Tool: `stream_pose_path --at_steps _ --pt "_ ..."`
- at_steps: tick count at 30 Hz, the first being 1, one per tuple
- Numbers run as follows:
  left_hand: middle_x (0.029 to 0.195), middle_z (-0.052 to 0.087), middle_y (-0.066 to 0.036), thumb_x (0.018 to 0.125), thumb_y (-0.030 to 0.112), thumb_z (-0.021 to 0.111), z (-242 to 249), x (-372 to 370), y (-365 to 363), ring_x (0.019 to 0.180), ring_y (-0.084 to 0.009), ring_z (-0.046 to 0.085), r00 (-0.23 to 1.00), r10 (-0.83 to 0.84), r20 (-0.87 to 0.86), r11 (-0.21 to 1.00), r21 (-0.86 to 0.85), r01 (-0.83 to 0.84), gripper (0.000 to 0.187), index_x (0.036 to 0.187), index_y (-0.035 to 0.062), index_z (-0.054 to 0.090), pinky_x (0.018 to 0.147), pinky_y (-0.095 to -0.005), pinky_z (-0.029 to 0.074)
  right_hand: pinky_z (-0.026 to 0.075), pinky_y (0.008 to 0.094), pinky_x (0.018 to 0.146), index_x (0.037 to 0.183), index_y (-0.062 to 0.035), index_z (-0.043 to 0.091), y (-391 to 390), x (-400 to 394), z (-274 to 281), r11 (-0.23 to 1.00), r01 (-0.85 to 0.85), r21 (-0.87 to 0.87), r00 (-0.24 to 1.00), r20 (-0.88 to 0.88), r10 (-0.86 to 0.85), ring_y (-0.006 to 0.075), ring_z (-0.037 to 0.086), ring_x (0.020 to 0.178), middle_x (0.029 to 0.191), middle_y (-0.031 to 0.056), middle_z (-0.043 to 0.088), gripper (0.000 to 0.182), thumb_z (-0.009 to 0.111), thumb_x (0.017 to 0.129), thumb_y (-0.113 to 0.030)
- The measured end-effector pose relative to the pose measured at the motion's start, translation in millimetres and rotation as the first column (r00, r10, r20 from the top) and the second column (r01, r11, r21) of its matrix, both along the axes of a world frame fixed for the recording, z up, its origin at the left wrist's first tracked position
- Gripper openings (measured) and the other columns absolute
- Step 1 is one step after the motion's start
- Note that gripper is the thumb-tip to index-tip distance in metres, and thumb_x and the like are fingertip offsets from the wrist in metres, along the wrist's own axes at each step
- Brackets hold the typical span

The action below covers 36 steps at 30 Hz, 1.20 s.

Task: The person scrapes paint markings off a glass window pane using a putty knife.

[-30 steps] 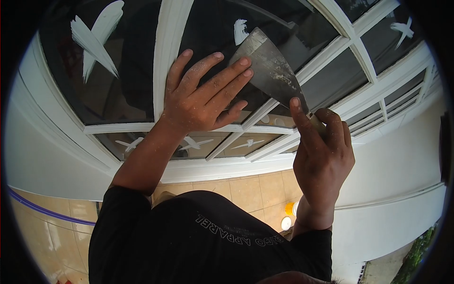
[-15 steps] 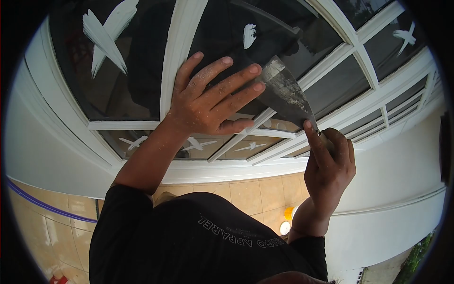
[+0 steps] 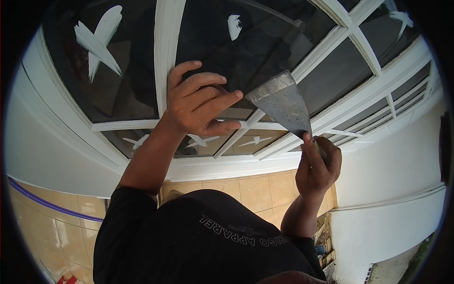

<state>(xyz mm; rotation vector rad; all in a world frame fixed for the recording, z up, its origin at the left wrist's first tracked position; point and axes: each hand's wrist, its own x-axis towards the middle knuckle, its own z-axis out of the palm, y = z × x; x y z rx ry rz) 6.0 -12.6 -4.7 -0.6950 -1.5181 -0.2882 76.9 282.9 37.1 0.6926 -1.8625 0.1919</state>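
Note:
A putty knife (image 3: 286, 102) with a wide, smudged metal blade is gripped at its handle by my right hand (image 3: 319, 163). Its blade points up and to the left, in front of the window frame bars. My left hand (image 3: 203, 102) is empty, fingers apart and partly bent, close to the blade's left corner without clearly touching it. Behind that hand is a dark glass pane (image 3: 265, 42) bearing a small white paint patch (image 3: 234, 27). The white window frame (image 3: 167, 52) runs past the left fingers.
White painted crosses mark other panes, including a large cross (image 3: 98, 45) at upper left. Beige floor tiles (image 3: 255, 191) lie below, with a purple hose (image 3: 52, 201) at left. A white wall (image 3: 378, 175) rises at right; beside it are wooden pieces (image 3: 326, 258).
The putty knife has turned, showing the blade's other face, and moved slightly down with my right hand. My left fingers have curled from a flatter spread and shifted left and down.

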Motion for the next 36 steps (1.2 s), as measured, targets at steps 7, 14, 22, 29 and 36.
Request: stream_pose_path --at_steps 7,14,22,29,36 --pt "0.071 0.068 0.005 0.081 0.069 0.067 8 3 2 0.093 -0.0165 0.066 0.999 -0.054 0.006 0.998 0.034 0.054 0.051 0.09 0.02 0.078 0.094 -0.0459 0.044 0.049 0.0311 0.065 0.113 -0.021 0.079 -3 -3 -7 0.997 -0.029 0.077 0.999 0.021 0.027 0.0207 0.06 0.077 0.096 0.0066 0.068 0.044 0.076 0.075 0.0" --pt "0.091 0.071 0.004 0.074 0.061 0.079 -2 -6 3 0.096 -0.0171 0.065 0.99 -0.105 -0.089 0.989 0.098 0.114 0.04 0.09 0.0245 0.073 0.092 -0.0417 0.047 0.051 0.0325 0.062 0.121 -0.0194 0.076 -21 -5 3 0.998 -0.057 0.002 0.983 0.175 0.056 0.0207 0.063 0.074 0.095 0.0081 0.067 0.048 0.076 0.077 -0.002" --pt "0.121 0.073 0.012 0.081 0.052 0.078 3 -1 14 0.111 -0.0137 0.062 0.993 0.111 -0.047 0.989 0.106 -0.105 0.035 0.11 0.0328 0.076 0.096 -0.0359 0.044 0.053 0.0325 0.061 0.124 -0.0184 0.075 -57 -4 16 1.0 -0.024 0.012 0.982 0.187 0.021 0.0211 0.065 0.074 0.089 0.0096 0.062 0.049 0.075 0.078 -0.002" --pt "0.124 0.072 0.009 0.087 0.039 0.075 2 -4 12 0.122 -0.0173 0.06 0.989 0.146 -0.029 0.986 0.092 -0.143 0.026 0.11 0.0278 0.076 0.098 -0.0367 0.041 0.053 0.031 0.056 0.129 -0.0178 0.072 -72 6 14 0.998 0.001 0.06 0.969 0.247 -0.016 0.0196 0.064 0.07 0.088 0.0101 0.059 0.052 0.074 0.08 0.0" --pt "0.122 0.073 0.01 0.089 0.037 0.074 3 -4 11 0.121 -0.0179 0.062 0.989 0.148 -0.027 0.983 0.114 -0.144 0.022 0.109 0.0284 0.076 0.094 -0.0352 0.044 0.052 0.0305 0.055 0.131 -0.0166 0.07 -78 10 9 0.997 0.016 0.077 0.956 0.292 -0.038 0.0187 0.062 0.067 0.089 0.0114 0.058 0.055 0.072 0.08 0.001"
